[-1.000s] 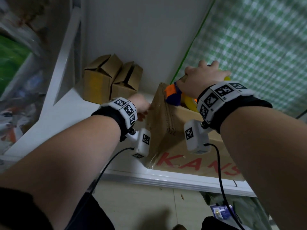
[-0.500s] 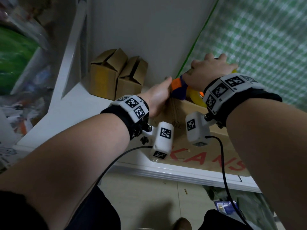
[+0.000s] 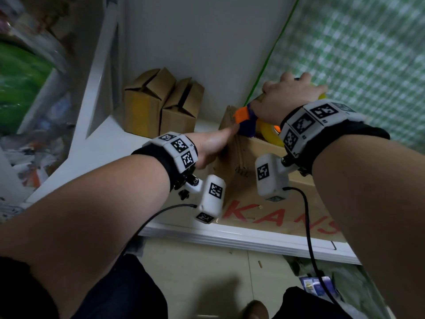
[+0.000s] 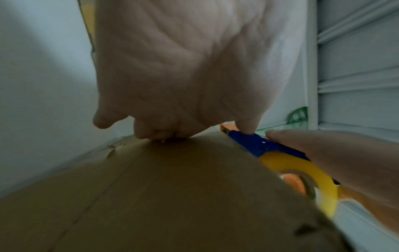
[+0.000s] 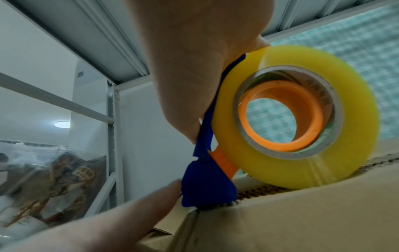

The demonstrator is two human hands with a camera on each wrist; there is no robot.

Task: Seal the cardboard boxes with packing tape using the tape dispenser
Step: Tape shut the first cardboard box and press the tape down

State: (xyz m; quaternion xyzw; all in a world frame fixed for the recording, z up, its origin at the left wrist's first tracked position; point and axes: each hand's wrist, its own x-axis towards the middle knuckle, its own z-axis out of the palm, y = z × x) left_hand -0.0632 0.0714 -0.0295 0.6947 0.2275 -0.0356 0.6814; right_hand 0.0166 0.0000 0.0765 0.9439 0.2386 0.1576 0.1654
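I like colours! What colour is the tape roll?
Yellow, the tape roll has an orange hub; clearest in the right wrist view.

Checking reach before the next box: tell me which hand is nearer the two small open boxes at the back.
Left. The left hand rests on the big box's far corner, nearer the small boxes; the right hand holds the tape dispenser, farther right.

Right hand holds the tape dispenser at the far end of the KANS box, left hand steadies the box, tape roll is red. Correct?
Not quite: the tape roll is yellow on an orange hub, as the right wrist view shows. The rest stands: the right hand holds the tape dispenser at the far end of the KANS box, and the left hand steadies the box.
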